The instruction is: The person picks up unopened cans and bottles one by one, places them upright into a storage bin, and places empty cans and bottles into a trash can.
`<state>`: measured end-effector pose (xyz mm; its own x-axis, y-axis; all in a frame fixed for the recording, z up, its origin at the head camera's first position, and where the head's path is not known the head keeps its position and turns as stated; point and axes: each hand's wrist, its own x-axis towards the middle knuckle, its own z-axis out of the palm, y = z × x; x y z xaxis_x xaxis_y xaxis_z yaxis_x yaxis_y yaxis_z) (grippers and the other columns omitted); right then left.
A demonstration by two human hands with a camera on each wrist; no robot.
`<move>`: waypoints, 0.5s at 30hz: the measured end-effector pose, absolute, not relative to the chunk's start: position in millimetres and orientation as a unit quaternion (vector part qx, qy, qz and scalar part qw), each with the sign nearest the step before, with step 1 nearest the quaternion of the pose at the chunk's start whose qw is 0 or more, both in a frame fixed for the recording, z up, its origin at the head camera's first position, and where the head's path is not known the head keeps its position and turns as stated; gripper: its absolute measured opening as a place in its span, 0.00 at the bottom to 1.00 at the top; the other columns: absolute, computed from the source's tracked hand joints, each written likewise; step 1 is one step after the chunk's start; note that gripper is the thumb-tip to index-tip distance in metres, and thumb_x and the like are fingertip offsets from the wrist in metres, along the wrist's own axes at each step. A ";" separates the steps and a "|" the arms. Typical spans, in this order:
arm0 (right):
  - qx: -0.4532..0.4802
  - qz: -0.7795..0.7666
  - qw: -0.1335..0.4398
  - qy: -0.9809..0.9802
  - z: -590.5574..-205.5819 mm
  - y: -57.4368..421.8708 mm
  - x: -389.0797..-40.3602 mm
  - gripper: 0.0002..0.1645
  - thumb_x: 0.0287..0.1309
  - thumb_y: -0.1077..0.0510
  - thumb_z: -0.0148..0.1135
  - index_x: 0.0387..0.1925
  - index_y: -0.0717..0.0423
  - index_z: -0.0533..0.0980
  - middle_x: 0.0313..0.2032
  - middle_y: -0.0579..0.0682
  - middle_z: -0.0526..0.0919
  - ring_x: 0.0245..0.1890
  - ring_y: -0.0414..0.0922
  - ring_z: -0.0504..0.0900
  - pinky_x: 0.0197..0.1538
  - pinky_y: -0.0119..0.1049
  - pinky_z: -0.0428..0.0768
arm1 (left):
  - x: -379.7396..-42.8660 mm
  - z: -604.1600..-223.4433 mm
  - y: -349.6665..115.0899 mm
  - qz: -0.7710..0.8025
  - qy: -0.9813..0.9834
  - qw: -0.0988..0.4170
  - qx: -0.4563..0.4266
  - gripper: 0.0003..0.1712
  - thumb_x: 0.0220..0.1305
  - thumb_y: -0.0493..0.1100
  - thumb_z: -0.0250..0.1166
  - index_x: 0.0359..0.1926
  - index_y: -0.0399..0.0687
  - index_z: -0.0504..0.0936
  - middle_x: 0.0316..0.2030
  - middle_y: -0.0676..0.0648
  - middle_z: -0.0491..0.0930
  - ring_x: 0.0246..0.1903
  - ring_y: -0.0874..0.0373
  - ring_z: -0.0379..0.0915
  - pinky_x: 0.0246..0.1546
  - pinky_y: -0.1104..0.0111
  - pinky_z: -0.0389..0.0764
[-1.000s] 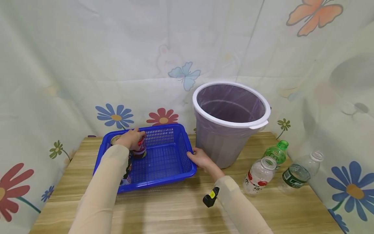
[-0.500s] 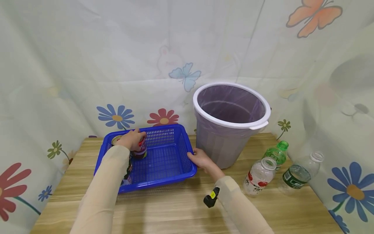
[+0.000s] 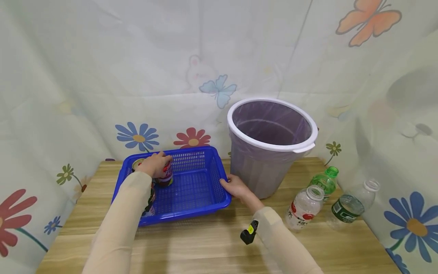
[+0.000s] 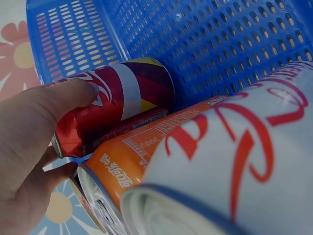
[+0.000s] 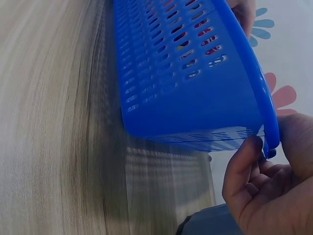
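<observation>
A blue plastic basket [image 3: 191, 188] with perforated sides sits on the wooden table. Inside its left part, my left hand [image 3: 154, 164] grips a dark red can [image 4: 117, 105], thumb along its side, as the left wrist view shows. Beside that can lie an orange can [image 4: 129, 152] and a white can with red script [image 4: 234, 156]. In the head view my forearm and hand cover most of the cans. My right hand [image 3: 237, 187] holds the basket's right rim; in the right wrist view its fingers [image 5: 239, 171] curl under the lip.
Close to the basket's right stands a grey bin [image 3: 260, 171] with a white rim and a liner. Right of it stand a green bottle [image 3: 324, 183], a clear bottle with a red-and-white label [image 3: 302, 209] and a clear bottle with a green label [image 3: 350, 207]. A patterned curtain [image 3: 154, 102] hangs behind.
</observation>
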<state>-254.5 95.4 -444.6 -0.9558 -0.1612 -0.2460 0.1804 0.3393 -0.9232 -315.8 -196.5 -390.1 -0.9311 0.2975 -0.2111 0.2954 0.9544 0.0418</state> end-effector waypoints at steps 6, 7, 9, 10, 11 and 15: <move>0.002 -0.550 0.130 0.825 -443.2 96.3 -252.1 0.19 0.63 0.54 0.51 0.47 0.67 0.69 0.39 0.64 0.81 0.31 0.52 0.83 0.29 0.38 0.83 | -316.5 -389.6 -199.0 0.001 0.982 0.096 0.164 0.37 0.55 0.43 0.65 0.66 0.47 0.63 0.62 0.36 0.61 0.59 0.36 0.59 0.55 0.43 0.66; 0.001 -0.542 0.126 0.831 -443.2 96.6 -252.0 0.20 0.62 0.54 0.51 0.47 0.66 0.70 0.39 0.63 0.81 0.31 0.50 0.83 0.29 0.38 0.83 | -316.2 -389.2 -199.2 0.003 0.982 0.095 0.165 0.37 0.55 0.43 0.65 0.66 0.47 0.63 0.62 0.36 0.62 0.59 0.36 0.59 0.55 0.43 0.66; -0.004 -0.523 0.116 0.844 -442.9 96.8 -251.4 0.20 0.62 0.53 0.51 0.47 0.66 0.69 0.38 0.62 0.81 0.30 0.49 0.83 0.28 0.37 0.83 | -315.5 -388.2 -199.2 0.009 0.982 0.097 0.163 0.37 0.55 0.43 0.66 0.66 0.48 0.63 0.62 0.37 0.62 0.59 0.36 0.59 0.56 0.42 0.65; -0.008 -0.515 0.110 0.850 -443.3 96.9 -251.4 0.21 0.62 0.53 0.51 0.48 0.66 0.69 0.38 0.61 0.81 0.29 0.48 0.83 0.28 0.37 0.83 | -315.5 -388.1 -199.2 0.011 0.982 0.097 0.162 0.37 0.55 0.44 0.66 0.66 0.48 0.63 0.62 0.37 0.62 0.60 0.36 0.58 0.57 0.42 0.64; -0.010 -0.506 0.104 0.856 -443.4 96.8 -251.4 0.21 0.62 0.52 0.52 0.48 0.66 0.69 0.37 0.60 0.81 0.29 0.47 0.83 0.28 0.36 0.82 | -315.1 -387.5 -198.9 0.014 0.982 0.099 0.161 0.37 0.55 0.44 0.66 0.66 0.48 0.63 0.62 0.37 0.62 0.60 0.36 0.58 0.57 0.42 0.64; -0.022 -0.459 0.073 0.885 -443.1 96.7 -251.3 0.22 0.62 0.50 0.53 0.49 0.65 0.70 0.33 0.55 0.82 0.25 0.43 0.81 0.25 0.32 0.79 | -314.1 -386.1 -197.4 0.022 0.982 0.099 0.159 0.37 0.56 0.46 0.65 0.66 0.48 0.62 0.63 0.37 0.61 0.62 0.36 0.55 0.59 0.42 0.61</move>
<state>-251.3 96.7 -443.1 -0.9885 -0.1061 -0.1080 0.0273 0.5770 -0.8163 -314.1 -197.4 -386.1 -0.9299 0.3164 -0.1876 0.3079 0.9486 0.0738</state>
